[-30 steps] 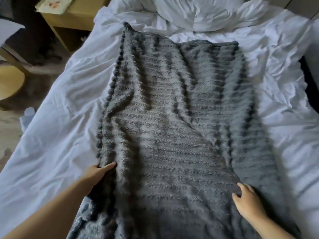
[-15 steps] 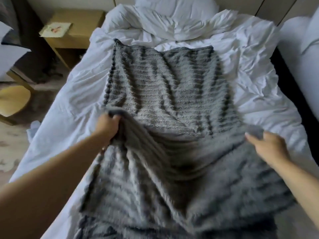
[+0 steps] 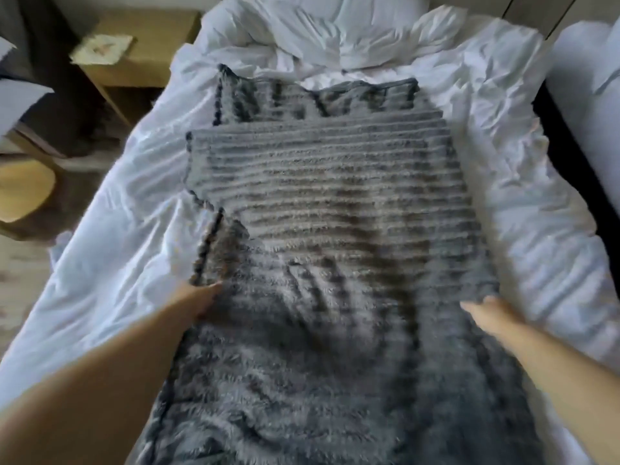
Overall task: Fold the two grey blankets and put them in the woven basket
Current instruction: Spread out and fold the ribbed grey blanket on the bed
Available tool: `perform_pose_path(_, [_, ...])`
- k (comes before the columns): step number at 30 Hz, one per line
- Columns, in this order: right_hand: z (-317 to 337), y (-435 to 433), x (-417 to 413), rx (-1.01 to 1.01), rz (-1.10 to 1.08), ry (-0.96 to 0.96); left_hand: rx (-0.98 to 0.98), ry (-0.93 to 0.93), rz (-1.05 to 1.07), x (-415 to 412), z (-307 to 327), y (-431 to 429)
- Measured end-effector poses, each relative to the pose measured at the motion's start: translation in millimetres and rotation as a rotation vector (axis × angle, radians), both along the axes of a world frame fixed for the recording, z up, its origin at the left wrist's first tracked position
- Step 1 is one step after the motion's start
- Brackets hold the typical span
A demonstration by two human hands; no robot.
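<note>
since half a second ago the lifted near end of the blanket (image 3: 318,203) has been laid forward over its far half, and both hands have drawn back to the fold. the white bed (image 3: 100,263) carries the grey blanket lengthwise down its middle, top layer stopping short of the lower one's far edge. a wooden nightstand (image 3: 147,48) stands left of the bed. the left hand (image 3: 198,302) touches the blanket's left edge and the right hand (image 3: 486,312) its right edge; blur hides whether either grips.
</note>
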State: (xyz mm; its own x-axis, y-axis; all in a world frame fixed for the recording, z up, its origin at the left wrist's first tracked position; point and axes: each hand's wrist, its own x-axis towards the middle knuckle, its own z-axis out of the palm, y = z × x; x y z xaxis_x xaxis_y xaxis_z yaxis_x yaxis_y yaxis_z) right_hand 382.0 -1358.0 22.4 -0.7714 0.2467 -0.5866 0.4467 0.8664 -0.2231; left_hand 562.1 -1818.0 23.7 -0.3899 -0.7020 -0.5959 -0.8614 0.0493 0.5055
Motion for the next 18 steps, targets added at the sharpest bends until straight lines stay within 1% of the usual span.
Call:
perform_pose_path(1, [-20.5, 12.5, 28.4, 0.04, -0.065, -0.032, 0.0, -0.041, 0.001, 30.5, -26.2, 1.6])
perform_pose_path(2, [-37.2, 24.7, 58.3, 0.058, -0.143, -0.044, 0.001, -0.126, 0.0, 63.3, -47.0, 6.6])
perform_pose_path(4, [-58.0, 44.6, 114.4, 0.107, -0.259, -0.079, 0.001, -0.238, 0.009, 123.4, -73.7, 19.4])
perform_pose_path(7, [-66.0, 69.4, 173.0, 0.206, -0.285, -0.008, 0.03, -0.301, 0.06, 190.5, -90.1, 37.8])
perform_pose_path(10, [-58.0, 87.5, 218.1, 0.253, -0.415, 0.084, 0.156, -0.294, 0.128, 230.9, -85.4, 56.8])
perform_pose_path(11, [-58.4, 93.6, 233.0, 0.212, -0.488, 0.073, 0.223, -0.275, 0.162, 240.3, -82.3, 60.6])
perform_pose_path(13, [-62.7, 105.4, 262.7, 0.043, -0.6, -0.012, 0.379, -0.244, 0.167, 257.2, -66.8, 69.2])
perform_pose_path(15, [-59.3, 113.9, 289.3, -0.127, -0.58, -0.148, 0.501, -0.238, 0.002, 272.2, -47.4, 81.1])
perform_pose_path(16, [-55.1, 117.6, 300.2, -0.182, -0.549, -0.236, 0.511, -0.229, -0.114, 277.7, -37.0, 87.9])
perform_pose_path(18, [-44.4, 121.4, 312.6, -0.217, -0.434, -0.358, 0.46, -0.184, -0.301, 280.7, -18.8, 100.4])
